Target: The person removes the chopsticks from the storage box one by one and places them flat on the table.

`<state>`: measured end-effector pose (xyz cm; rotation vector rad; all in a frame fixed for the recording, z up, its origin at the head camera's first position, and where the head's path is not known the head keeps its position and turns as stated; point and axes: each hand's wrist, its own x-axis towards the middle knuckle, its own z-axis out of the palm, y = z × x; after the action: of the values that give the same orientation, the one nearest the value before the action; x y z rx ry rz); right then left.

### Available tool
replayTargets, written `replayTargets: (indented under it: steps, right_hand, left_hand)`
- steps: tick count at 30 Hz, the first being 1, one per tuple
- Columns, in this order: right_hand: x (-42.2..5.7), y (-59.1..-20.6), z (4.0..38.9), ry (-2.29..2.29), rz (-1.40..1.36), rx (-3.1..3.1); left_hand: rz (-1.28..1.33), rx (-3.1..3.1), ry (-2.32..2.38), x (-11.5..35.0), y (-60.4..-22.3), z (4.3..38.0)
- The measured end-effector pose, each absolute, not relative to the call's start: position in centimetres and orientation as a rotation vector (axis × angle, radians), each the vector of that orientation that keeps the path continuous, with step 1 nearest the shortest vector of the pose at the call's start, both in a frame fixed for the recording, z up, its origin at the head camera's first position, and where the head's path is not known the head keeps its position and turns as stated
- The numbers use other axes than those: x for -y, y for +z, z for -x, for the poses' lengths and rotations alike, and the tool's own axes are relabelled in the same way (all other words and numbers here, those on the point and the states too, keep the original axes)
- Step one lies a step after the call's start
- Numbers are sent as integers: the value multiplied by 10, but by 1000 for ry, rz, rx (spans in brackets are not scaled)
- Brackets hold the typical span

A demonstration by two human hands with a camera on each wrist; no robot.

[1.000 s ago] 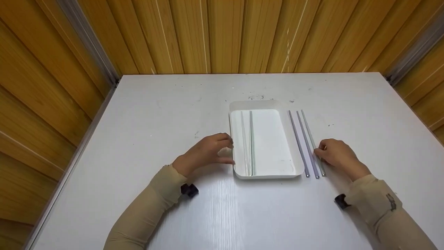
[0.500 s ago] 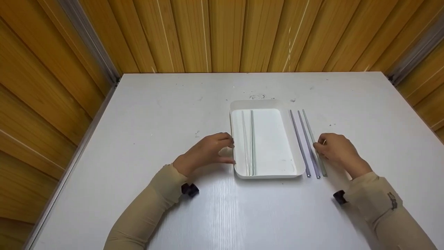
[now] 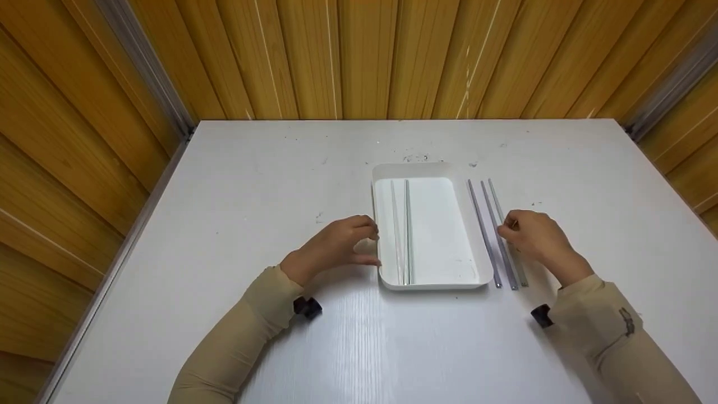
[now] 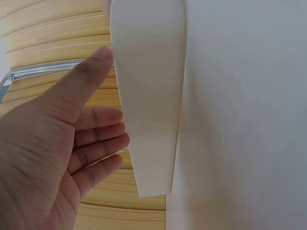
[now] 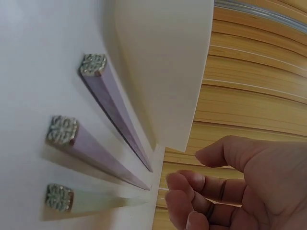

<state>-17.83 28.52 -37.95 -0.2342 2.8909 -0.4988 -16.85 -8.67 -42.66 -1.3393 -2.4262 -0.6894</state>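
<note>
A white tray (image 3: 432, 230) lies on the table with a whitish chopstick (image 3: 395, 230) and a pale green chopstick (image 3: 408, 230) lengthwise in its left half. My left hand (image 3: 336, 247) rests fingertips at the tray's left wall, thumb apart from the fingers. Along the right side of the tray lie two purple chopsticks, one nearer the tray (image 3: 483, 233) and one farther out (image 3: 507, 269), then a green chopstick (image 5: 91, 200). Their near ends are square with silvery patterned caps. Over the green one hovers my right hand (image 3: 535, 238), fingers bent, thumb apart, nothing between them.
The white table (image 3: 280, 168) carries dark marks behind the tray. Yellow wood-look panels (image 3: 364, 62) wall in its back and sides, with metal posts (image 3: 162, 73) at the corners. Black wrist cameras sit at both sleeves.
My right hand has shifted forward and a little left along the green chopstick, rising off it. The left hand, the tray and the chopsticks stay in place.
</note>
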Motion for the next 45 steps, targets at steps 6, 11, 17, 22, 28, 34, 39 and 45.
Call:
replayTargets:
  steps: [6, 11, 17, 22, 28, 34, 39, 45]
  right_hand:
    - [-279, -375, 176, -526, 262, -2926]
    - [-273, -373, 175, -547, 288, -2941]
    - [-263, -372, 175, -545, 308, -2947]
    - [-253, -372, 175, -550, 324, -2938]
    - [-243, -374, 176, -548, 336, -2929]
    - [-237, -373, 176, -549, 348, -2934]
    - [-229, -372, 176, -554, 368, -2931]
    - [-217, -375, 177, -545, 408, -2928]
  left_hand:
    - [1337, 2436, -713, 87, -426, 169]
    - [1345, 2427, -726, 87, -426, 169]
    - [1354, 2397, -702, 87, -426, 169]
    - [1353, 2409, -678, 87, -426, 169]
    - [1329, 2481, -661, 85, -425, 169]
    - [1329, 2478, -668, 85, -424, 167]
    - [1326, 2482, -675, 85, -423, 167]
    - [1326, 2483, -680, 85, -423, 168]
